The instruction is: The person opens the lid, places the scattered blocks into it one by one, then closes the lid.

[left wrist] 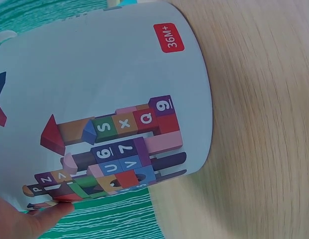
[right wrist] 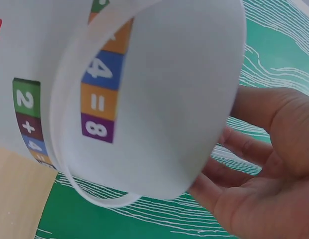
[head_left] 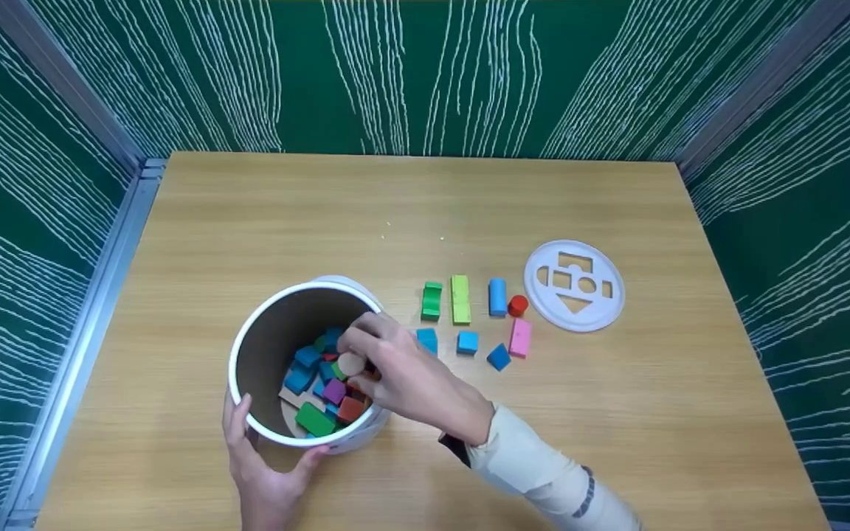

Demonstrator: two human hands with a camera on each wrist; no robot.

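A white bucket (head_left: 358, 438) of coloured building blocks leans towards me at the table's left front. My left hand (head_left: 268, 472) grips its near left side, thumb at the front and fingers up by the rim. The left wrist view shows the bucket's printed wall (left wrist: 94, 74). My right hand (head_left: 417, 376) reaches over the right rim, pinching a round plain-wood block (head_left: 351, 363) between thumb and fingers. Below it lie several blocks, among them a green block (head_left: 315, 420) and a purple block (head_left: 334, 391). In the right wrist view, the right hand (right wrist: 273, 159) curls over the rim.
Right of the bucket lie a green notched block (head_left: 431, 302), a lime bar (head_left: 460, 300), a blue cylinder (head_left: 497, 297), a red cylinder (head_left: 518, 306), a pink block (head_left: 520, 338) and several blue blocks. A white lid (head_left: 606, 310) with shaped cut-outs lies beyond them.
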